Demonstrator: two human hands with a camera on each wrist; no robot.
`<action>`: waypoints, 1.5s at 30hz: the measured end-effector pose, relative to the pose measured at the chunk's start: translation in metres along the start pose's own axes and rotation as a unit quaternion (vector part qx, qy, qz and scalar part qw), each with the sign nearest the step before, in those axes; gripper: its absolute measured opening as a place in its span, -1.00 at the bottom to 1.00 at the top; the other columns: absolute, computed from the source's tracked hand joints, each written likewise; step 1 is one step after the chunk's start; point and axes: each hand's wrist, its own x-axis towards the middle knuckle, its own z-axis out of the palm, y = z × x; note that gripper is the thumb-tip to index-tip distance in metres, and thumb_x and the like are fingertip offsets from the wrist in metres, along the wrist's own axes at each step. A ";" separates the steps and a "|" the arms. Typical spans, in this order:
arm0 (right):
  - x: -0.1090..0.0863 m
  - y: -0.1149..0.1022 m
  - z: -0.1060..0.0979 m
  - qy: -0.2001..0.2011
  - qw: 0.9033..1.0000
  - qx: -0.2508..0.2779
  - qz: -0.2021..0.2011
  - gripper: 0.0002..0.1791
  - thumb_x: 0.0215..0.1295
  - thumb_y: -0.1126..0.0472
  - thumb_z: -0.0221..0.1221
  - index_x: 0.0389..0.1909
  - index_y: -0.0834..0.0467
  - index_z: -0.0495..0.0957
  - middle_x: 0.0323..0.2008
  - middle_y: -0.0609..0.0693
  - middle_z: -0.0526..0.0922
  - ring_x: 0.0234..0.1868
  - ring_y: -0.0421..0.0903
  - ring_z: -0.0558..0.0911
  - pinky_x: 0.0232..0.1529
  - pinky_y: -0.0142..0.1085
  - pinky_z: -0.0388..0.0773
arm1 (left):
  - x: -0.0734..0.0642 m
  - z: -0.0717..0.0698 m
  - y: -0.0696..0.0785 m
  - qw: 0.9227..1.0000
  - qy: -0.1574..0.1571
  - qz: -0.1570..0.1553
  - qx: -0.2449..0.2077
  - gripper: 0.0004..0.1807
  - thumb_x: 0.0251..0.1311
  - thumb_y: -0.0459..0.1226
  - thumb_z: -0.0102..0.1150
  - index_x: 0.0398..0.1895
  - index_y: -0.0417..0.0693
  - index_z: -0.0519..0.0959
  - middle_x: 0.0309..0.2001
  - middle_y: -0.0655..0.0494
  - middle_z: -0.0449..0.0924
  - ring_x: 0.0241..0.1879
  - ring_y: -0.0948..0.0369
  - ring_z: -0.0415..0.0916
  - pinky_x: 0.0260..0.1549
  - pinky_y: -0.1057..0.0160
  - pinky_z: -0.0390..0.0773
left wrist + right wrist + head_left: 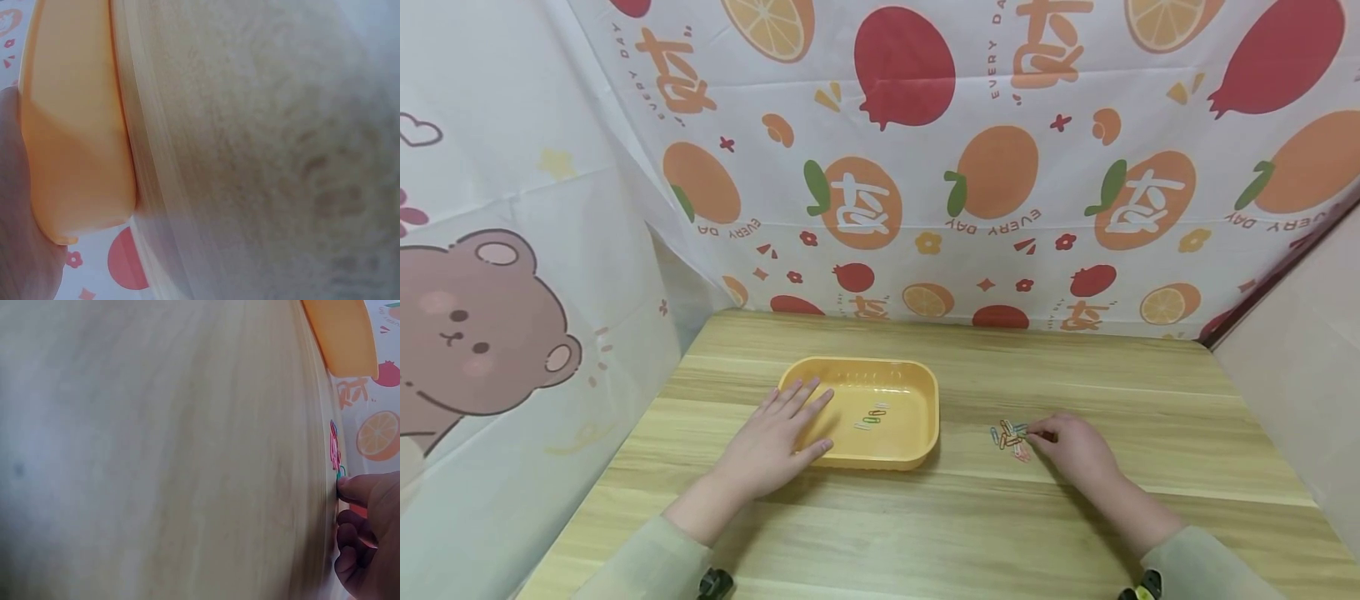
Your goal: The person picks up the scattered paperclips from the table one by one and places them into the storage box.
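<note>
My left hand [767, 446] lies spread over the left rim of a yellow plastic tray [925, 417], fingers fairly straight and thumb reaching inside. Several paper clips [872, 420], white, green and orange, lie on the tray floor. To the right of the tray, a small pile of coloured paper clips [1009, 435] sits on the table. At the pile's right edge my right hand [1078, 450] pinches with thumb and forefinger. In the right wrist view a green paper clip [340, 470] shows at those fingertips, its end hidden by them; the other fingers are curled.
The wood-grain table [925, 533] meets a fruit-print cloth [925, 192] at the back. On the left hangs a cloth with a bear print [482, 333]; a plain pale panel [1300, 367] stands on the right.
</note>
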 end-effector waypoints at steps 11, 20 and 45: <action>0.001 0.003 0.000 -0.003 1.000 0.001 -0.007 -0.94 0.24 0.17 0.35 -0.29 0.00 0.77 -0.31 -0.13 0.69 -0.22 -0.07 0.67 -0.15 -0.03 0.64 | 0.000 0.000 0.000 1.000 0.004 -0.001 0.000 -0.19 0.37 0.30 -0.13 0.57 0.17 0.11 0.56 -0.02 0.02 0.52 -0.08 -0.07 0.46 -0.18 -0.07; 0.001 0.006 0.001 -0.004 1.000 0.000 -0.004 -0.94 0.24 0.16 0.35 -0.30 -0.01 0.77 -0.32 -0.15 0.68 -0.23 -0.07 0.68 -0.15 -0.03 0.64 | 0.001 0.001 0.000 1.000 0.013 0.005 0.003 -0.21 0.37 0.25 -0.06 0.56 0.14 0.15 0.55 -0.04 0.05 0.51 -0.09 -0.03 0.44 -0.20 -0.02; 0.009 -0.005 -0.013 -0.005 0.999 0.034 0.018 -0.86 0.33 0.09 0.27 -0.20 0.00 0.76 -0.20 -0.09 0.69 -0.20 -0.08 0.64 -0.20 -0.07 0.61 | 0.000 -0.004 0.001 1.000 -0.010 -0.005 0.001 -0.20 0.37 0.31 -0.16 0.57 0.18 0.12 0.56 -0.02 0.00 0.53 -0.06 -0.09 0.47 -0.17 -0.12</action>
